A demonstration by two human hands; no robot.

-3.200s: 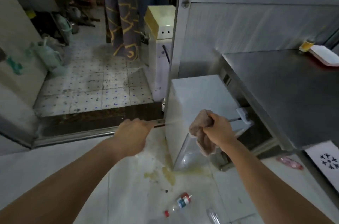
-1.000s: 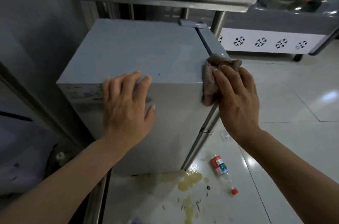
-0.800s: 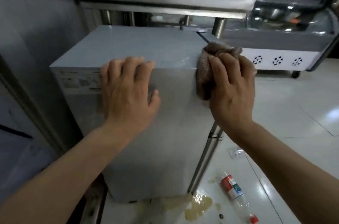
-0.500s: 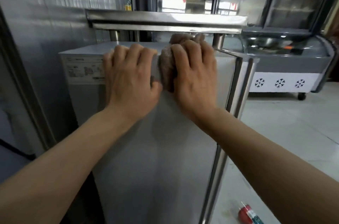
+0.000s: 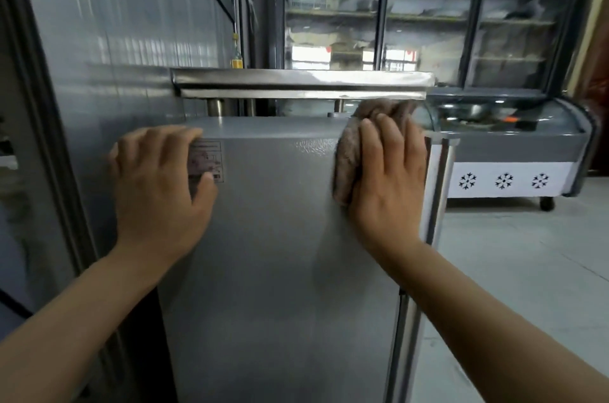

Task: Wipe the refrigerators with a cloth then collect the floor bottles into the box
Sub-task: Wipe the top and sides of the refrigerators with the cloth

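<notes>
Wiping step: cloth (image 5: 349, 152) pressed flat-fingered to fridge (image 5: 280, 254) side by right hand (image 5: 389, 178), left hand (image 5: 158, 191) braced flat; downward strokes judged next.

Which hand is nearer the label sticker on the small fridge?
Left. The left hand lies partly over the label sticker; the right hand presses the cloth near the fridge's opposite edge.

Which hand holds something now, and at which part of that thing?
The right hand presses the brown cloth flat against the grey refrigerator, covering its right part. The left hand rests bare on the refrigerator.
</notes>
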